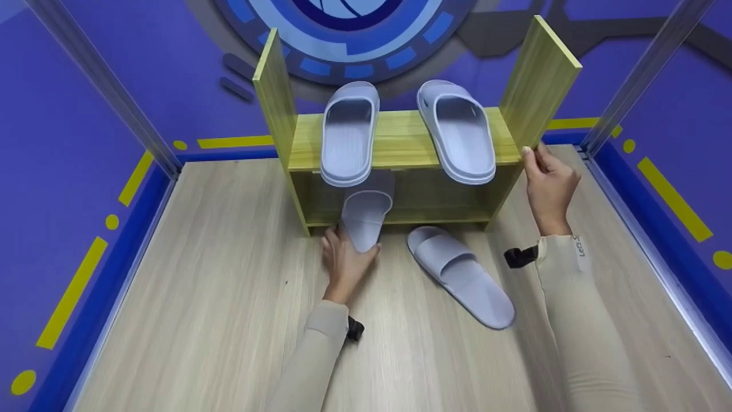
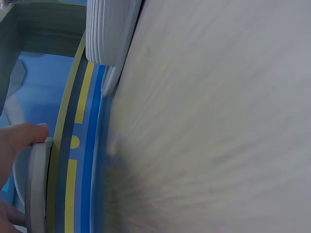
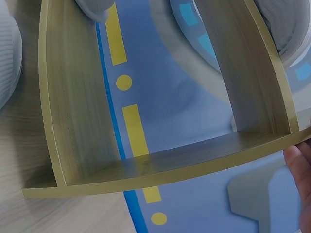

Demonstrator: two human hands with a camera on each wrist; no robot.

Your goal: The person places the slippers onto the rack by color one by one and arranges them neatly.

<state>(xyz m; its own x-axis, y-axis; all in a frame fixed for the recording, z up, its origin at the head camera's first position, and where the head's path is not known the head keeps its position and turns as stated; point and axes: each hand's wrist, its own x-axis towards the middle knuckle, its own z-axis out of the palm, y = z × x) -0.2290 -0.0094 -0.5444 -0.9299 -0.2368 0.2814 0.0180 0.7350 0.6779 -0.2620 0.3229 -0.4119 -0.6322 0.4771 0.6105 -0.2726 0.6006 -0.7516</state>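
My left hand [image 1: 346, 260] grips a pale grey slipper [image 1: 366, 229] by its heel, thumb on one side and fingers on the other. The slipper's toe reaches into the lower level of a wooden shoe rack [image 1: 397, 131], partly hidden under the upper shelf. In the left wrist view, the thumb lies on the slipper's edge [image 2: 36, 189]. My right hand [image 1: 552, 186] holds the front edge of the rack's right side panel, the thumb on that edge in the right wrist view [image 3: 301, 165]. A matching slipper [image 1: 460, 277] lies on the floor, toe toward the rack.
Two grey closed-toe clogs, one on the left [image 1: 349, 134] and one on the right [image 1: 457, 131], stand on the upper shelf, overhanging its front edge. Blue walls [image 1: 86, 114] with yellow marks enclose the wood-look floor [image 1: 217, 274]. The rack stands near the back wall.
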